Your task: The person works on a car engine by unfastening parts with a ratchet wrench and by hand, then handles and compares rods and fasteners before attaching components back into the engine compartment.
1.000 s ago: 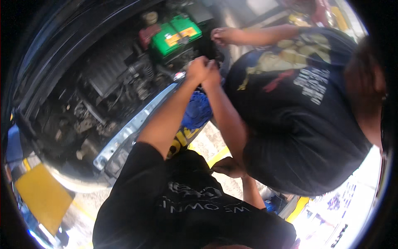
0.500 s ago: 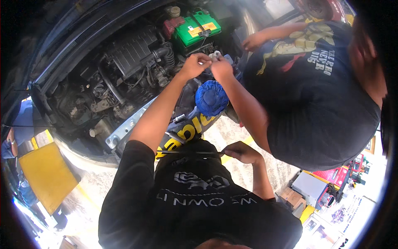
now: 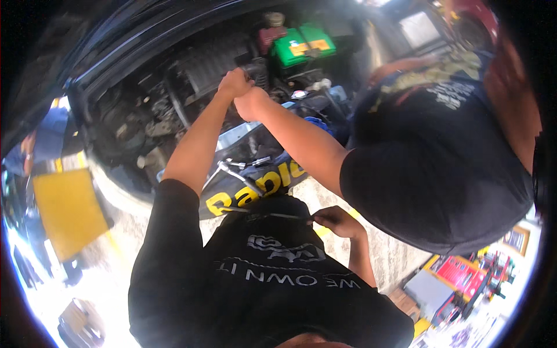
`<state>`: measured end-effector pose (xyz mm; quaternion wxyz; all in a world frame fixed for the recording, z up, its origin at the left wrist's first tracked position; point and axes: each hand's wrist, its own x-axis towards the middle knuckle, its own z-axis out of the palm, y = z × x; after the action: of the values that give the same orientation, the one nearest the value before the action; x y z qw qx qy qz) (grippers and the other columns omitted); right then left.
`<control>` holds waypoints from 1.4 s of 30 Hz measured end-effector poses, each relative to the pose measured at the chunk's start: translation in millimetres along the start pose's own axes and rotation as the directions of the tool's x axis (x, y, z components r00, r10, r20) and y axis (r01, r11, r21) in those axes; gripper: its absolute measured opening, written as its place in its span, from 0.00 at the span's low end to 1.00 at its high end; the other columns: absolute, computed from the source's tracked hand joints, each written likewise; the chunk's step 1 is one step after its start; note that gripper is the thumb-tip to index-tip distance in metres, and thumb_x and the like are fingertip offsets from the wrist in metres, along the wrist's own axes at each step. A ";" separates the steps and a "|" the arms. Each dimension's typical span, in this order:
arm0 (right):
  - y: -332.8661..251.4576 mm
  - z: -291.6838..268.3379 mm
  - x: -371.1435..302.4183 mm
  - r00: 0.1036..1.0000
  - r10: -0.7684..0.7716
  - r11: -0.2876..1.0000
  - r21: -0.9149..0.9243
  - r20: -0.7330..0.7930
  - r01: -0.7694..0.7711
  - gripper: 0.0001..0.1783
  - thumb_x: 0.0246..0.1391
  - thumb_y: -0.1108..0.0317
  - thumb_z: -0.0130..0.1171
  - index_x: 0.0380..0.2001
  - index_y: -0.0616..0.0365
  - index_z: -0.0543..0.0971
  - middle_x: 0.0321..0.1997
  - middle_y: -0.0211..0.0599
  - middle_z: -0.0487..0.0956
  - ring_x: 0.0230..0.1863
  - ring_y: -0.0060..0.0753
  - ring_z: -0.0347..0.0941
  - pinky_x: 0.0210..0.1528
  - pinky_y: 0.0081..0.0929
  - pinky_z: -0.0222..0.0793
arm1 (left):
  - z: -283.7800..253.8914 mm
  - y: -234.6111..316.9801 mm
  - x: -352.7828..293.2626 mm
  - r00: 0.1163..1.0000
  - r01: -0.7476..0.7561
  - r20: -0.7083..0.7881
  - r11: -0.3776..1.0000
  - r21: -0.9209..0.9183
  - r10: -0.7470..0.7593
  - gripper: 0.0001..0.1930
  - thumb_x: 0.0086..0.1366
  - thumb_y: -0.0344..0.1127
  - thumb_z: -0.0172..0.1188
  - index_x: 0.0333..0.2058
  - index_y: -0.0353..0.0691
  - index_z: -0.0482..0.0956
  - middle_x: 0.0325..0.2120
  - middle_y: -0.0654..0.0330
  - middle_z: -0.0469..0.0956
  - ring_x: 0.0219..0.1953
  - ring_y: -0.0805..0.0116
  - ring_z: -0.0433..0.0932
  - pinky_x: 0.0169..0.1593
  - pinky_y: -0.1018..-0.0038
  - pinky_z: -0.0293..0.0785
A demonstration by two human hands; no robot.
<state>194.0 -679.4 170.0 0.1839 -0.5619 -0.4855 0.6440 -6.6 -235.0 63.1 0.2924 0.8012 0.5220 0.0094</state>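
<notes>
My left hand [image 3: 234, 83] is over the engine bay with its fingers closed. A co-worker's hand [image 3: 249, 105] meets it there, and whatever is between the fingers is hidden and blurred. My right hand [image 3: 341, 222] is closed on one end of a thin rod [image 3: 284, 216], held crosswise in front of my black shirt. Just beyond the rod, a dark fender cover [image 3: 223, 194] with yellow lettering hangs over the car's front edge. On it lies a ratchet wrench [image 3: 237, 175] among other metal tools.
A green battery [image 3: 304, 49] sits at the back of the engine bay. A blue cloth [image 3: 316, 123] shows behind the co-worker's arm. The co-worker in black [image 3: 435, 174] leans in at the right. A yellow panel [image 3: 69, 211] stands left; a red toolbox [image 3: 461, 275] is lower right.
My left hand and the co-worker's hand have moved left together over the engine. The co-worker's arm now covers most of the blue cloth. My right hand still holds the rod.
</notes>
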 end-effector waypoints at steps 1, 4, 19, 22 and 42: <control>-0.3 -2.7 3.8 1.000 -0.012 1.000 -0.019 0.001 0.012 0.14 0.64 0.60 0.55 0.39 0.58 0.84 0.36 0.41 0.84 0.38 0.31 0.77 0.46 0.29 0.70 | -2.4 -26.1 -10.3 0.999 -0.014 -0.049 1.000 -0.027 0.013 0.19 0.56 0.46 0.64 0.41 0.41 0.84 0.42 0.46 0.81 0.48 0.46 0.79 0.54 0.56 0.75; 3.0 -8.1 5.7 0.999 -0.009 0.997 -0.079 -0.034 0.007 0.15 0.64 0.58 0.55 0.38 0.57 0.84 0.35 0.40 0.84 0.38 0.34 0.78 0.48 0.29 0.68 | 5.2 -50.3 -20.4 0.996 0.010 -0.084 0.997 -0.075 -0.016 0.19 0.56 0.46 0.64 0.42 0.40 0.83 0.39 0.47 0.82 0.48 0.45 0.79 0.53 0.57 0.75; 37.0 -40.8 427.3 0.841 -0.520 0.844 0.241 0.148 0.479 0.16 0.65 0.68 0.48 0.50 0.61 0.78 0.50 0.42 0.80 0.51 0.27 0.77 0.55 0.27 0.70 | 64.7 -175.7 -231.4 0.866 0.055 -0.329 0.726 -0.685 -0.377 0.14 0.65 0.39 0.59 0.42 0.33 0.81 0.30 0.56 0.84 0.31 0.70 0.82 0.36 0.74 0.76; 33.8 7.6 221.3 0.875 -0.137 0.988 -0.003 0.465 0.156 0.12 0.64 0.70 0.51 0.45 0.62 0.80 0.44 0.39 0.82 0.50 0.26 0.77 0.56 0.25 0.69 | 124.2 -248.0 -367.6 0.722 0.227 -0.325 0.653 -0.722 -0.611 0.15 0.65 0.39 0.60 0.43 0.33 0.80 0.30 0.55 0.84 0.31 0.71 0.82 0.37 0.73 0.76; -52.5 178.7 -12.8 0.955 0.232 0.941 0.292 -0.184 -0.172 0.10 0.62 0.69 0.55 0.38 0.62 0.83 0.22 0.21 0.71 0.23 0.14 0.58 0.27 0.17 0.53 | 69.3 -283.7 -86.2 0.802 0.164 -0.250 0.602 -0.781 -0.543 0.37 0.60 0.59 0.61 0.47 0.21 0.76 0.44 0.37 0.79 0.51 0.46 0.78 0.54 0.63 0.71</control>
<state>20.4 -740.1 202.3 0.2439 -0.6448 -0.3089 0.6553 -259.3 -258.8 -105.0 0.4466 0.4661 0.6806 0.3464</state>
